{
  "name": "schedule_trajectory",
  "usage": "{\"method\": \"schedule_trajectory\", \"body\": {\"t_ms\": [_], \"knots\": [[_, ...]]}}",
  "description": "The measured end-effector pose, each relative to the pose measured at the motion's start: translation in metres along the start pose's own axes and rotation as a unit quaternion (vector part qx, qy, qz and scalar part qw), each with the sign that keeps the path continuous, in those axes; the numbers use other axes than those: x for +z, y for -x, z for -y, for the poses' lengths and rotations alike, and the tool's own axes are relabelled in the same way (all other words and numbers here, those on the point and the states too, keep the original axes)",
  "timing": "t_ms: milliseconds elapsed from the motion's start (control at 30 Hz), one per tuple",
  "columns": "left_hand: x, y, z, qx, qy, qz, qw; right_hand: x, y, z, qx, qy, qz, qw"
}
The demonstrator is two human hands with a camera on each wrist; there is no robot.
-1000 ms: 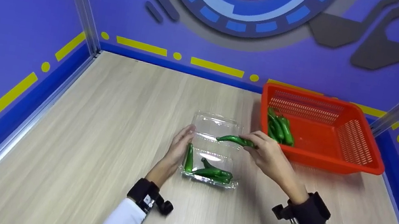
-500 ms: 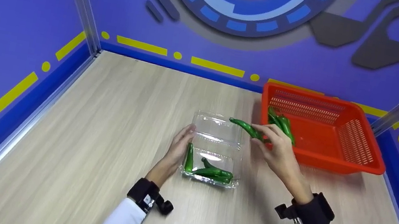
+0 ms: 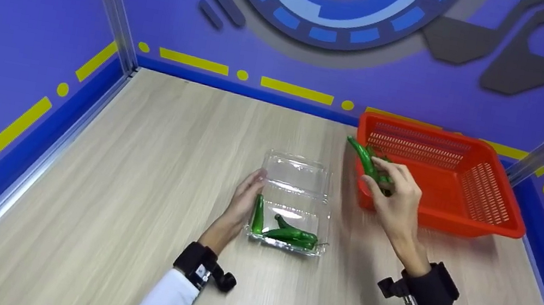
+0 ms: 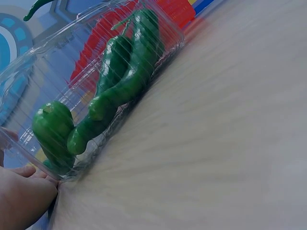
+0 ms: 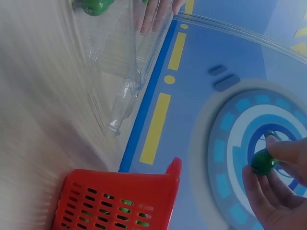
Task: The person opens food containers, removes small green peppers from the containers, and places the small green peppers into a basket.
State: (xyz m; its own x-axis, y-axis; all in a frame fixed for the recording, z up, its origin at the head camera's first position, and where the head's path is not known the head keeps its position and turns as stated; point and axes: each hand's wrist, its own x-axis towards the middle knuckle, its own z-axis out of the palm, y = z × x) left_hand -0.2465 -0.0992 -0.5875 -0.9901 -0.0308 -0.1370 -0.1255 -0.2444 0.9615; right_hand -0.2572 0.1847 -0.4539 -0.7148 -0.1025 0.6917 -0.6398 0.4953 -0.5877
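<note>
Pinching a pepper (image 3: 361, 155) between thumb and fingers of the right grip (image 3: 399, 199), above the left rim of the basket (image 3: 464, 224) — with more peppers (image 3: 383, 179) inside. Resting the left grip (image 3: 242, 200), fingers nearly straight, against the left wall of the open box (image 3: 298, 175) on the counter (image 3: 166, 157) — with a few peppers (image 3: 291, 235) in its near half.

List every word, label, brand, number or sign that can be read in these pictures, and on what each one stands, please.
None can be read in any view.
Left wristband: a small pale patch, too small to read.
Clear container: a tiny pale mark on or behind it in the left wrist view, too small to read.
Back wall, red basket, green peppers: no lettering shows.
</note>
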Motion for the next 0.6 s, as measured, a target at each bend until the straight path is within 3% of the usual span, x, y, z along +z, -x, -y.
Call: {"method": "schedule_trajectory", "body": {"t_ms": [267,600], "knots": [[0.000,0.000,-0.001,-0.005,-0.001,0.001,1.0000,-0.008,-0.004,-0.004,0.021,0.013,-0.004,1.000],[0.000,-0.001,0.000,0.004,0.002,0.010,0.9999,-0.023,-0.011,-0.008,0.015,0.021,-0.012,1.000]]}}
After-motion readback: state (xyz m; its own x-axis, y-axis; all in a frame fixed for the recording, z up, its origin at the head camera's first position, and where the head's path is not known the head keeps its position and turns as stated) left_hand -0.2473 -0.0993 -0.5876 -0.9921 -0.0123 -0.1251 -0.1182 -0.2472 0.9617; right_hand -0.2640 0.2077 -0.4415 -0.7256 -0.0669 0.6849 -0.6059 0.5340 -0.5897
